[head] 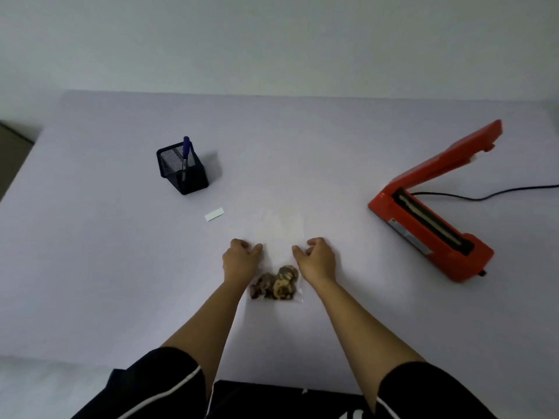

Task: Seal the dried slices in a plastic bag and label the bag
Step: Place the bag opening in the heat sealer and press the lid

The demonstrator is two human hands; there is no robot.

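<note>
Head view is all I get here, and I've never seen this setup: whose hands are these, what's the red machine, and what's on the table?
There is one picture. It comes from a camera worn on a person's head, looking down at their own bare hands; there is no robot. The left hand and right hand each seem to pinch a side of a clear bag lying on the table, fingers curled. Dried slices sit at the bag's near end. On the right stands a red sealer, its arm raised and its cord trailing away. On the left, a black mesh cup holds a blue pen. A small white label lies nearer the bag.
</note>
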